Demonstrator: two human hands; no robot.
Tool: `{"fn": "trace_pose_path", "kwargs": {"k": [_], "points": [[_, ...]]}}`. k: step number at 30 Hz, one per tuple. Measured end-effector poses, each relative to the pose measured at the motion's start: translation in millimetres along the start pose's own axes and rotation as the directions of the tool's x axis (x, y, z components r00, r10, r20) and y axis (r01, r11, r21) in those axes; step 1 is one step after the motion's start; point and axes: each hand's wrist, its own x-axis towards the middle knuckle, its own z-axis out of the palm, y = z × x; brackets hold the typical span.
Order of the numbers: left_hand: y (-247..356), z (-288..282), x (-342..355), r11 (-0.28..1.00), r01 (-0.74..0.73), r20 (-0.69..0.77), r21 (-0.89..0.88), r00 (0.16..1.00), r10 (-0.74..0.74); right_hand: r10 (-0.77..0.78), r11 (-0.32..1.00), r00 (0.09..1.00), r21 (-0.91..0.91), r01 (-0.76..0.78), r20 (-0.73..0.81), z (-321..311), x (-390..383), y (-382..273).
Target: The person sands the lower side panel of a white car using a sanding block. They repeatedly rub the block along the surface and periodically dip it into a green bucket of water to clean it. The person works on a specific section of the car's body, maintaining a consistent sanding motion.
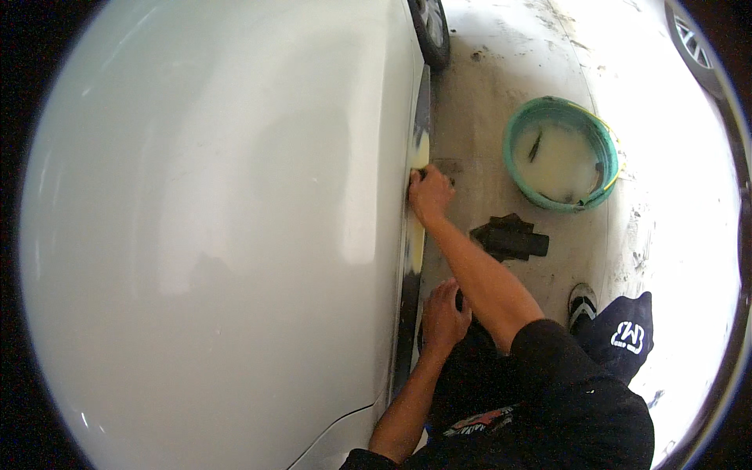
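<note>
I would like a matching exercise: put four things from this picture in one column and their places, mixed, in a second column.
1. round green bucket
2. black cloth
3. right hand
4. left hand

a. lower on the white car's side edge
b. floor, between arm and bucket
c. higher on the car's edge
d. floor, upper right

Pairs: 1-d, 2-b, 3-c, 4-a

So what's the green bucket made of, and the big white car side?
The bucket looks like plastic: an even teal colour, a thin smooth rim, pale soapy water inside. The car side seems to be painted metal with a glossy finish, since soft light patches and reflections show on its white curve. Neither can be told for certain.
</note>
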Motion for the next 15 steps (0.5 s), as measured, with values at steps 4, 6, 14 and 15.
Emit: {"fn": "trace_pose_path", "kwargs": {"k": [4, 6, 14, 15], "points": [[-2, -4, 5, 0.995, 0.062, 0.122, -0.074, 0.991, -0.053, -0.033, 0.999, 0.997, 0.017, 0.032, 0.069, 7, 1, -1], [-1, -7, 5, 0.998, 0.024, 0.061, -0.064, 0.998, -0.020, -0.023, 1.000, 0.999, 0.021, 0.022, 0.049, 9, 7, -5], [15, -23, 8, 0.998, 0.066, 0.162, -0.013, 0.985, -0.063, -0.009, 1.000, 0.986, -0.027, 0.014, 0.165, 4, 9, -10], [15, -25, 8, 0.995, 0.098, 0.225, -0.031, 0.970, -0.089, -0.068, 0.998, 0.992, 0.019, 0.066, 0.103, 4, 7, -8]]}}
